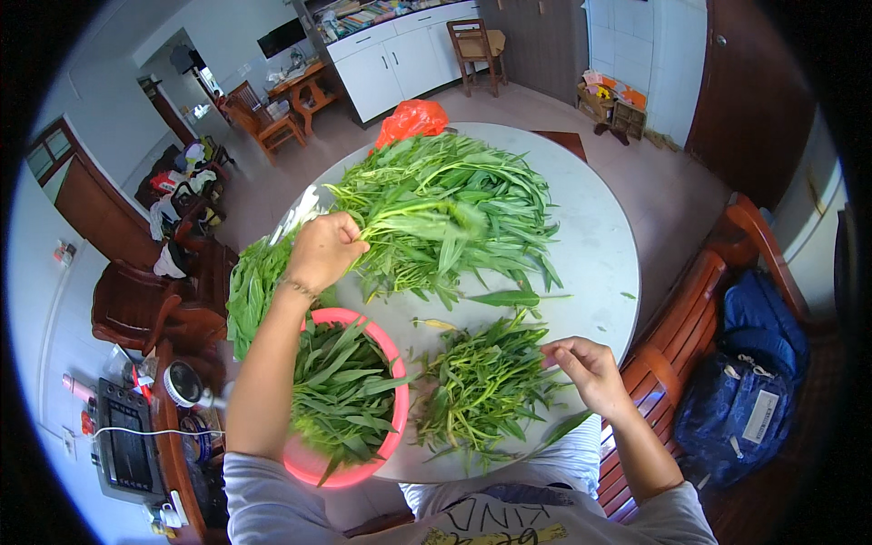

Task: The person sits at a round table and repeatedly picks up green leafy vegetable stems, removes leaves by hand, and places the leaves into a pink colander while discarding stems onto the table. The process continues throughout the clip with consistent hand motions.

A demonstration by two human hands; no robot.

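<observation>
My left hand is closed on the stems of several green leafy stalks, above a large pile of water spinach on a round table. My right hand is at the right edge of a smaller heap of stems and leaves, thumb and fingertips together; whether something is between them is unclear. A pink plastic basket with loose leaves stands below my left forearm. Broader leafy greens with white stems lie at the table's left edge, partly behind that forearm.
A red plastic bag sits at the round table's far edge. A single leaf and a yellowed leaf lie between the two piles. To the right stands a wooden bench with a blue backpack.
</observation>
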